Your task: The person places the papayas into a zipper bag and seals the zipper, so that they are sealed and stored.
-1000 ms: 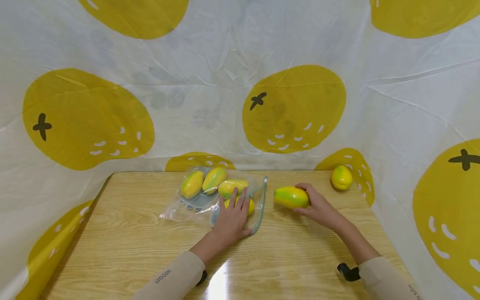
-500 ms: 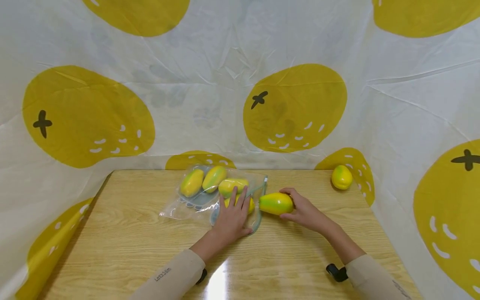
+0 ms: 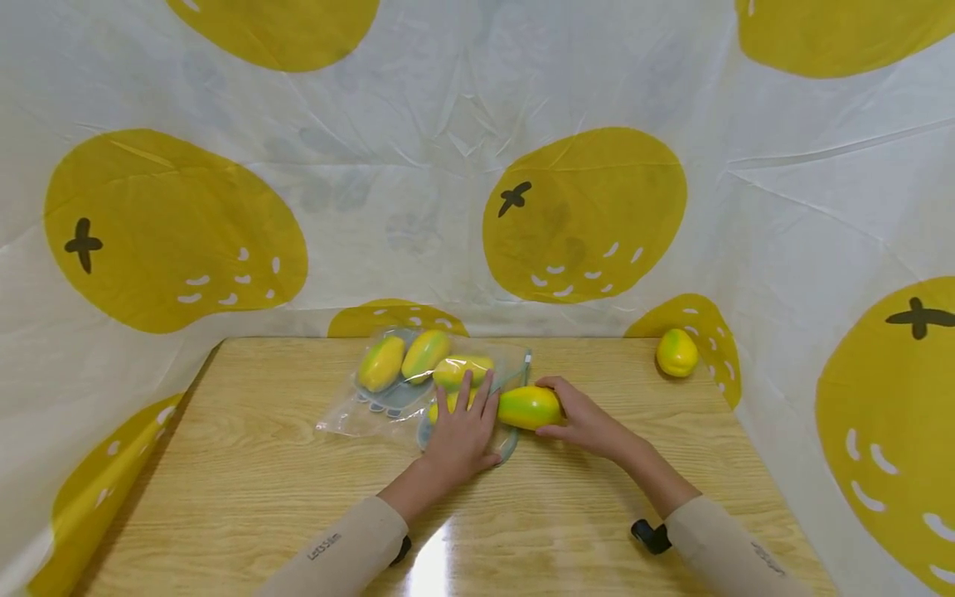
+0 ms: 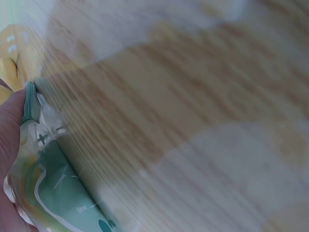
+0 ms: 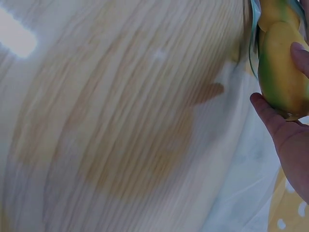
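Observation:
A clear zip bag [image 3: 410, 424] with a grey-blue print lies flat, its green zip edge [image 3: 527, 365] facing right. Several yellow-green papayas [image 3: 382, 365] are inside it. My left hand [image 3: 458, 431] rests on the bag with fingers spread over one papaya, partly hiding it; in the left wrist view the thumb [image 4: 9, 125] is at the zip edge. My right hand [image 3: 585, 419] grips another papaya [image 3: 530, 408] by its right end. That papaya's left end is past the zip edge at the bag's mouth; in the right wrist view it meets another papaya [image 5: 277, 12].
One more yellow-green fruit [image 3: 677, 353] stands at the back right of the wooden table [image 3: 246, 497], by the cloth. A white cloth [image 3: 418, 207] printed with yellow fruit encloses the back and sides.
My right hand has moved left with its papaya, from beside the bag to its mouth. The papaya under my left hand has shifted slightly left. My left hand stays in place.

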`<state>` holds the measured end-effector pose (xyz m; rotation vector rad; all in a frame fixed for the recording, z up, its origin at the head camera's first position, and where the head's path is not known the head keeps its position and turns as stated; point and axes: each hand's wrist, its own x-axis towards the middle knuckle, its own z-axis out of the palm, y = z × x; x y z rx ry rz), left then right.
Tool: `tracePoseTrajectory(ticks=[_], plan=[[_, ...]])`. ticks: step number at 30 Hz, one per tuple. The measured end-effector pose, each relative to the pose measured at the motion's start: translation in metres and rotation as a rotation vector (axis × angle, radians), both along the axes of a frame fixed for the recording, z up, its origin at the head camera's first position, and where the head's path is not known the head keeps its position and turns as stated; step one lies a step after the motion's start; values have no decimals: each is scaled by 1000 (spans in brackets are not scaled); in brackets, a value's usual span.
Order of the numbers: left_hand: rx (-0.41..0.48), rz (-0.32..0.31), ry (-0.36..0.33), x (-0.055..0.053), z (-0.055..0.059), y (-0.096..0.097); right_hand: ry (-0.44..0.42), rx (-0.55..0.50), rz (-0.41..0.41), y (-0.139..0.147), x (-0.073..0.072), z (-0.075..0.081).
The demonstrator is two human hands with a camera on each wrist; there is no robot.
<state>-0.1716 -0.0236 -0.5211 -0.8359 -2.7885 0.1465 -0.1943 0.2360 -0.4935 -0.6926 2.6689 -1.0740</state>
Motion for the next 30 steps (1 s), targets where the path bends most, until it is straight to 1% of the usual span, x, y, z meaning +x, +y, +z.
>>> tracePoseTrajectory(ticks=[3, 7, 11, 15, 20, 22, 30], plan=[[2, -4, 4, 0, 0, 0, 24, 9, 17, -6, -2, -5], [17, -11, -3, 0, 0, 0, 32, 7, 34, -14, -4, -10], [25, -17, 7, 0, -1, -1, 20, 11, 35, -19, -6, -13], [18, -21, 18, 0, -2, 0, 4, 29, 5, -20, -5, -15], [11, -18, 13, 0, -3, 0, -40, 17, -9, -18, -3, -16], [11, -18, 15, 0, -3, 0, -50, 9, 1, -15, -4, -15], [-10, -18, 28, 0, -1, 0, -27, -40, 93, -5, -4, -10]])
